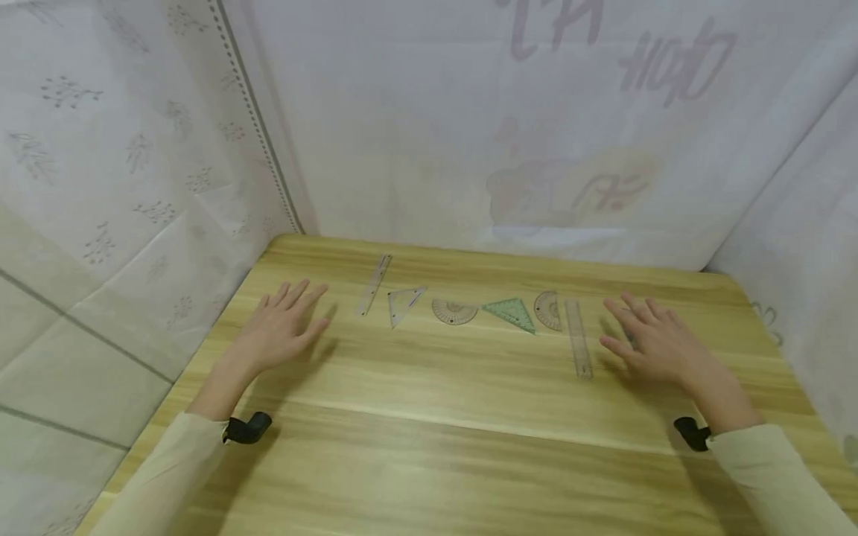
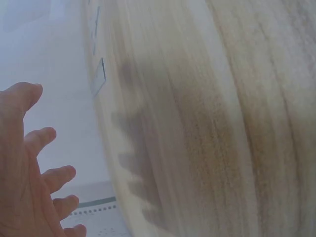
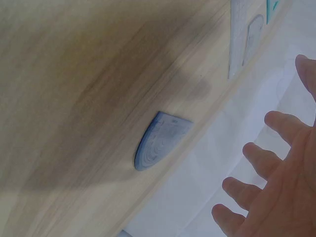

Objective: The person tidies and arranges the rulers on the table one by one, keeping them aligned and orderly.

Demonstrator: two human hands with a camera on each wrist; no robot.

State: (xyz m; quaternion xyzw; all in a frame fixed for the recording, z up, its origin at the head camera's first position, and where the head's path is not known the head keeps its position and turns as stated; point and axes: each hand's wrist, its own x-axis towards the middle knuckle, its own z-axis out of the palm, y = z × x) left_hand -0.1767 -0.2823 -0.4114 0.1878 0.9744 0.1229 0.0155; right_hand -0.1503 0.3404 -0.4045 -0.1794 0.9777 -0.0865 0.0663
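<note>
My left hand (image 1: 278, 327) hovers over the left of the table with fingers spread, holding nothing. Nearest to it lies a clear ruler (image 1: 373, 286), then a clear set square (image 1: 405, 304). A clear protractor (image 1: 454, 313) and a green set square (image 1: 511, 313) are in the middle of the row. Further right are another protractor (image 1: 547, 310) and a second clear ruler (image 1: 578, 339). My right hand (image 1: 653, 342), fingers apart and nothing in them, is above the table right of that ruler. A bluish protractor (image 3: 162, 141) lies below it, partly hidden by the hand in the head view.
The wooden table (image 1: 402, 476) has a seam across it. A pale printed cloth (image 1: 415, 134) hangs behind, with more cloth at both sides. Each wrist wears a small black camera, the left one (image 1: 248, 428) and the right one (image 1: 690, 433).
</note>
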